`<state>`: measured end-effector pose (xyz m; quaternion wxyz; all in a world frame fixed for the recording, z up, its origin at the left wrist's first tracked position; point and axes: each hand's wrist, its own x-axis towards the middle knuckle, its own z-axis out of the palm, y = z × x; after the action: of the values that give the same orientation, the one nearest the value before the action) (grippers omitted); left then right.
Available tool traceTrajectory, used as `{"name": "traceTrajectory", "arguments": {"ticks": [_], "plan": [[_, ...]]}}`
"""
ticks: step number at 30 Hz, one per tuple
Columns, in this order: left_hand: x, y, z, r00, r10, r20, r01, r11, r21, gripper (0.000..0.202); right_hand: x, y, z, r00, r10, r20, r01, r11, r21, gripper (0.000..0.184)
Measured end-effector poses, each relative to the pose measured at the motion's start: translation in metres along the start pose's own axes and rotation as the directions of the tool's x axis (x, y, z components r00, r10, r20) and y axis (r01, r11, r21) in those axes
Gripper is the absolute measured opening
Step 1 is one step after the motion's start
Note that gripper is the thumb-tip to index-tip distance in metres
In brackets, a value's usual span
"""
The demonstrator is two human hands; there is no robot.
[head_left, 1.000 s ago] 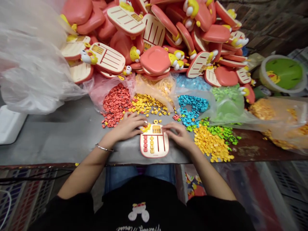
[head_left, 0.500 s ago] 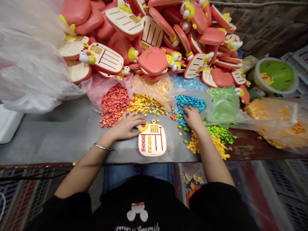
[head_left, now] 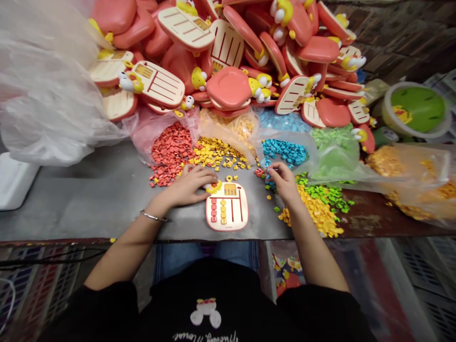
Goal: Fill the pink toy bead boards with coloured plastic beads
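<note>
A cream toy board (head_left: 226,218) with a red rim and slots lies flat near the table's front edge. Red pieces fill its first slot and yellow ones its second; the two slots to the right hold no pieces. My left hand (head_left: 188,185) steadies the board, fingers closed around the yellow figure (head_left: 214,187) at its upper left corner. At the near edge of the blue pieces (head_left: 285,151), my right hand (head_left: 283,181) is pinched on what looks like a small blue piece (head_left: 268,174), mostly hidden by the fingertips.
Red pieces (head_left: 173,149) and yellow pieces (head_left: 219,151) spill from bags behind the board. Green pieces (head_left: 331,197) and orange-yellow pieces (head_left: 317,211) lie by my right forearm. A heap of toy boards (head_left: 228,88) fills the back. A large plastic bag (head_left: 50,95) stands left.
My right hand has drawn back slightly from the blue heap, and its fingers have closed into a pinch. My left hand stays on the board.
</note>
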<state>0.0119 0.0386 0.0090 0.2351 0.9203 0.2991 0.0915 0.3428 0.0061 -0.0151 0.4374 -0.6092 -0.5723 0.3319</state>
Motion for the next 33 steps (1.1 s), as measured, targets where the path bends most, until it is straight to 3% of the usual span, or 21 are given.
{"name": "traceTrajectory", "arguments": {"ticks": [2, 9, 14, 20, 24, 27, 33], "plan": [[0.0, 0.0, 0.0, 1.0, -0.005, -0.005, 0.005, 1.0, -0.005, 0.03, -0.005, -0.001, 0.01, 0.999, -0.005, 0.051, 0.004, 1.0, 0.024, 0.02], [-0.001, 0.0, 0.001, 1.0, 0.003, -0.007, -0.003, 1.0, -0.005, 0.03, -0.025, -0.017, 0.029, 0.982, -0.165, 0.095, 0.18, 0.967, -0.182, 0.014], [0.0, 0.0, 0.001, 1.0, 0.009, -0.005, -0.009, 1.0, -0.005, 0.03, -0.027, -0.022, 0.048, 0.947, -0.192, 0.259, 0.247, 0.948, -0.199, 0.011], [0.0, 0.0, 0.001, 1.0, 0.0, -0.01, 0.0, 1.0, 0.007, 0.029, -0.032, -0.019, 0.055, 0.939, -0.262, 0.224, 0.329, 0.878, -0.348, 0.014], [0.0, 0.0, 0.001, 1.0, 0.004, -0.013, -0.004, 1.0, 0.025, 0.026, -0.049, -0.023, 0.045, 0.889, -0.313, 0.334, 0.41, 0.869, -0.276, 0.014], [-0.001, 0.0, 0.001, 1.0, 0.004, -0.014, -0.003, 1.0, 0.022, 0.026, -0.058, -0.023, 0.046, 0.894, -0.311, 0.322, 0.393, 0.89, -0.232, 0.016], [-0.001, -0.001, 0.002, 1.0, -0.007, -0.02, 0.007, 1.0, 0.007, 0.027, -0.058, -0.029, 0.07, 0.914, -0.305, 0.267, 0.352, 0.924, -0.151, 0.016]]}}
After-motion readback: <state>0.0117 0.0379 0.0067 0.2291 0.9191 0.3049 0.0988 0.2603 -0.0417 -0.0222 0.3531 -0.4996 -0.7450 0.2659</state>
